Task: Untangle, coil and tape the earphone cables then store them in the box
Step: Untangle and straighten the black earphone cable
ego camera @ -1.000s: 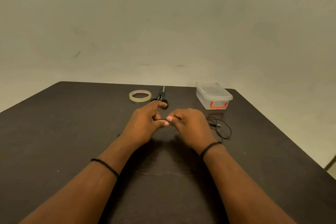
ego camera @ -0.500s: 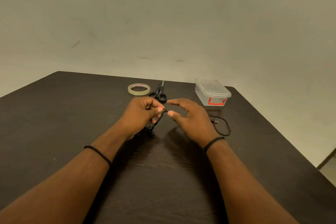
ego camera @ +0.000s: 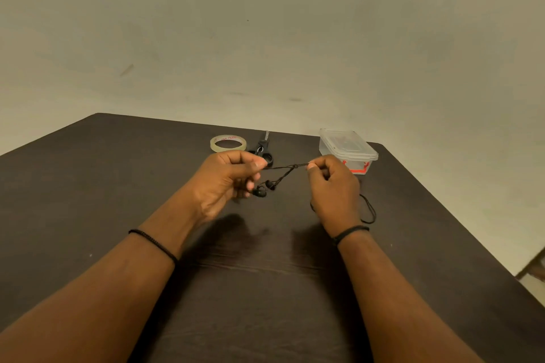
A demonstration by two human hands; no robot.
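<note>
A black earphone cable (ego camera: 287, 169) is stretched in the air between my two hands above the dark table (ego camera: 118, 186). My left hand (ego camera: 227, 180) pinches one end of the stretch, and my right hand (ego camera: 333, 186) pinches the other. A small knot sits near the middle of the stretch, and two earbuds (ego camera: 262, 189) dangle below it. More cable loops (ego camera: 370, 209) lie on the table to the right of my right hand. A clear plastic box (ego camera: 348, 148) with a shut lid and red clip stands at the far right.
A roll of clear tape (ego camera: 228, 143) lies flat near the table's far edge. Black-handled scissors (ego camera: 262, 149) lie just right of it. The table's right edge runs diagonally down past the box, and a pale wall rises behind.
Both hands have risen off the table and moved apart, pulling the cable taut between them. My right hand, open half a second ago, now pinches the cable.
</note>
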